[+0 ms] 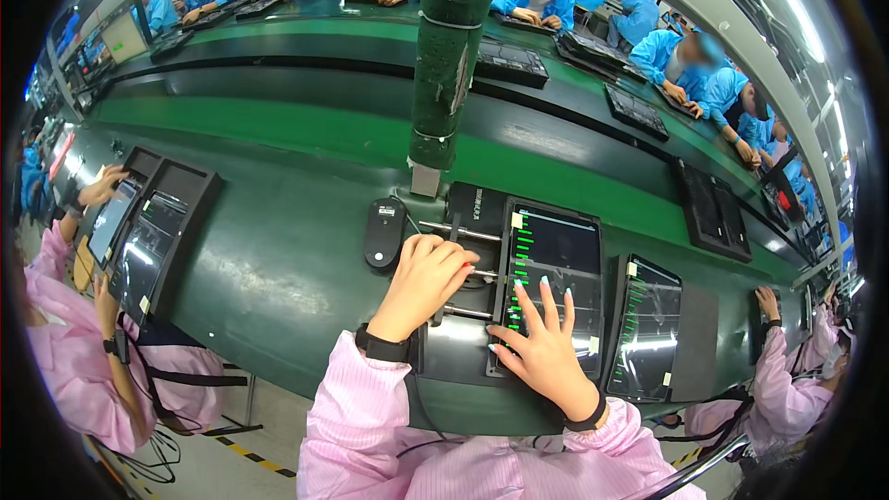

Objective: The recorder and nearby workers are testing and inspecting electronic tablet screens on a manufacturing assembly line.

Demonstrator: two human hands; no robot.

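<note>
In front of me a tablet (558,245) lies face up in a black fixture with metal rods (463,230) on its left side. Its dark screen carries a column of green marks, and pale yellow tabs sit at two corners. My right hand (554,352) rests over the lower left of that screen, fingers spread. Over the rods, my left hand (428,280) is closed with its fingers curled; a small red spot shows at the fingertips, and what they grip is mostly hidden. Both wrists wear black bands.
A second tablet (646,329) with similar green marks lies to the right. A black mouse-shaped device (384,234) sits left of the fixture. Beyond, a green post (443,65) rises before a conveyor with black trays (713,208). Co-workers sit at both sides and across.
</note>
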